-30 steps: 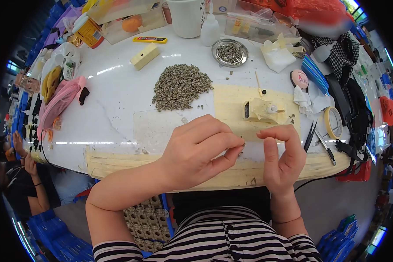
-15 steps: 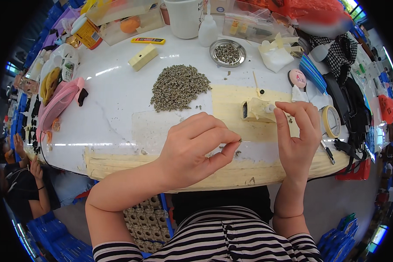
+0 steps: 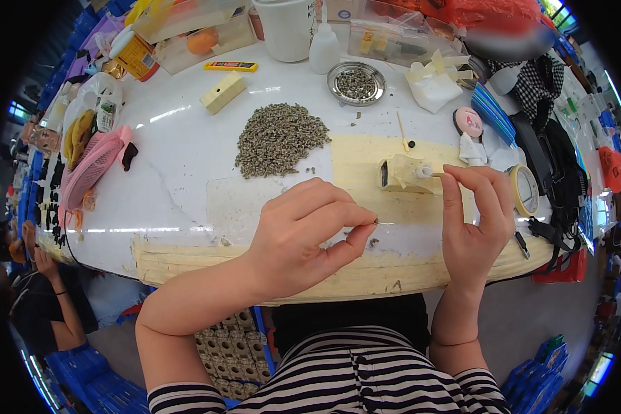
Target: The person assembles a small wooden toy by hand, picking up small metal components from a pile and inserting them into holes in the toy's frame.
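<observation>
My left hand point(image 3: 310, 231) is closed in a pinch over the near part of the table, with a tiny metal part point(image 3: 376, 221) between thumb and forefinger. To its right my right hand point(image 3: 477, 214) pinches a thin stick point(image 3: 437, 174), mostly hidden by the fingers. The stick's end reaches the small whitish round piece point(image 3: 424, 170) on a block wrapped in masking tape point(image 3: 401, 174). A few loose small parts point(image 3: 373, 243) lie below the left fingertips. Beyond the left hand is a large heap of small metal parts point(image 3: 279, 138).
A round metal dish point(image 3: 375, 97) of similar parts stands at the back, near a white squeeze bottle point(image 3: 323, 52). A black-tipped wooden stick point(image 3: 402, 127) lies behind the wrapped block. A tape roll point(image 3: 525, 191) is right of my right hand; a cream block point(image 3: 222, 93) lies back left.
My right hand has moved slightly right, away from the whitish piece, and the thin stick now shows between them. My left hand keeps its pinch, almost unmoved.
</observation>
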### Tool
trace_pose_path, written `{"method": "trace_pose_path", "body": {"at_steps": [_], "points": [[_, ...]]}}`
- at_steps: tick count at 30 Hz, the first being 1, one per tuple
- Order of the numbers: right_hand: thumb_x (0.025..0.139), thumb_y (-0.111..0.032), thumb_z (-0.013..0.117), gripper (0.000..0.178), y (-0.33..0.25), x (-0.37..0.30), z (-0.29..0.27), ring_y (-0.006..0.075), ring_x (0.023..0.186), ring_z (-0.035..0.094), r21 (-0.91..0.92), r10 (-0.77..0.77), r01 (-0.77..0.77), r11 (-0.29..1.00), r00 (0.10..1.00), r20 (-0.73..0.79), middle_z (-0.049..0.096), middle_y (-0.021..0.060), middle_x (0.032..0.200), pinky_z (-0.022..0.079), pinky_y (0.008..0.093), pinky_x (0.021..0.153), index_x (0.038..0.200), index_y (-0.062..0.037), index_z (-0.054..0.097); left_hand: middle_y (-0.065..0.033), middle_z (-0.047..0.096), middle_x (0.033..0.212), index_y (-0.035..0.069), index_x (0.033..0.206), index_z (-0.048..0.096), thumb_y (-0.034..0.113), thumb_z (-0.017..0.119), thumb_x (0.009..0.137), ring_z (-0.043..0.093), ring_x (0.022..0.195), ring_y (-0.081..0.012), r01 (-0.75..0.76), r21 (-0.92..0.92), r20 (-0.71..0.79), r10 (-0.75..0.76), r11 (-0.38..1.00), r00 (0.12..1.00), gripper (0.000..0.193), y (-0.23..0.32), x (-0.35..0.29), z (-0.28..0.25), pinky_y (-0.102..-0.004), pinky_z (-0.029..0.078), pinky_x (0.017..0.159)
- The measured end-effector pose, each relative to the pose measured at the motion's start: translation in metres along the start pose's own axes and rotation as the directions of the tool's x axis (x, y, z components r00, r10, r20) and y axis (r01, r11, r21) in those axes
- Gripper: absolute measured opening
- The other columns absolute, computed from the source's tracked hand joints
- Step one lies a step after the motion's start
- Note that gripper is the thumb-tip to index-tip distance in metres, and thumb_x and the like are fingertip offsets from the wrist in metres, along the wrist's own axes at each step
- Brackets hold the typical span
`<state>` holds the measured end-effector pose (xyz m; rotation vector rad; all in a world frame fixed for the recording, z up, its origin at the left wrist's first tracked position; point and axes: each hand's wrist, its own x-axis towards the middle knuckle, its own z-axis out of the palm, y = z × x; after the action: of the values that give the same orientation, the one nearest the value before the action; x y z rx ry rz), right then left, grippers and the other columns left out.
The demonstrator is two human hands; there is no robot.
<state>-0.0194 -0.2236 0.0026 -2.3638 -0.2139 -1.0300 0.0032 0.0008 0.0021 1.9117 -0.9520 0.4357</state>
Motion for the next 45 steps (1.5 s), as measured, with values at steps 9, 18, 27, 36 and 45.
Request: {"method": "trace_pose_path", "body": {"at_steps": [9,18,27,36,45], "points": [[0.079,-0.002,0.077,0.013,-0.001,0.0,0.001,0.0225,0.078,0.056,0.01,0.028,-0.029,1.0,0.999,0.043,0.062,0.007,0.086,0.044,0.0331,0.069,0.091,-0.0037,0.072,-0.0065,0.066,0.078,0.002,0.088,0.073,-0.007,0.077,0.068,0.064,0.069,-0.0178,0.0,-0.001,0.004,0.0,1.0,1.0,0.023,0.001,0.0,0.0,-0.0271,0.048,0.057],[0.083,-0.001,0.075,0.01,-0.014,-0.006,-0.009,0.0199,0.081,0.059,0.135,0.031,-0.018,0.991,0.995,-0.095,0.064,0.0081,0.088,0.046,0.0285,0.072,0.092,-0.0004,0.071,-0.0065,0.067,0.078,0.002,0.088,0.073,-0.007,0.077,0.068,0.064,0.07,-0.0179,0.011,0.0,0.013,-0.011,1.0,1.0,0.022,0.001,0.0,-0.001,-0.0273,0.048,0.058],[0.104,-0.009,0.049,0.014,-0.03,-0.022,0.006,0.0184,0.094,0.067,0.795,0.138,-0.291,0.532,0.956,0.258,0.067,0.0148,0.1,0.053,0.029,0.086,0.11,0.0032,0.05,-0.007,0.067,0.079,0.002,0.088,0.073,-0.006,0.078,0.07,0.065,0.071,-0.0182,0.064,-0.052,0.053,-0.061,0.997,0.997,0.021,0.003,0.0,-0.002,-0.0273,0.05,0.06],[0.105,-0.009,0.046,0.014,-0.031,-0.026,0.01,0.0202,0.096,0.07,0.826,0.133,-0.338,0.451,0.941,0.312,0.066,0.0165,0.101,0.057,0.0317,0.087,0.11,0.0043,0.045,-0.008,0.067,0.08,0.001,0.089,0.073,-0.005,0.078,0.071,0.065,0.071,-0.0176,0.079,-0.071,0.055,-0.075,0.994,0.996,0.02,0.004,0.001,-0.002,-0.0268,0.049,0.059],[0.105,-0.008,0.046,0.013,-0.03,-0.027,0.011,0.0203,0.095,0.07,0.814,0.124,-0.328,0.479,0.943,0.307,0.066,0.0167,0.1,0.058,0.0311,0.086,0.11,0.0041,0.045,-0.0083,0.067,0.081,0.001,0.09,0.073,-0.005,0.078,0.071,0.065,0.071,-0.0173,0.07,-0.074,0.062,-0.065,0.995,0.996,0.02,0.003,0.001,-0.003,-0.0263,0.049,0.059]]}}
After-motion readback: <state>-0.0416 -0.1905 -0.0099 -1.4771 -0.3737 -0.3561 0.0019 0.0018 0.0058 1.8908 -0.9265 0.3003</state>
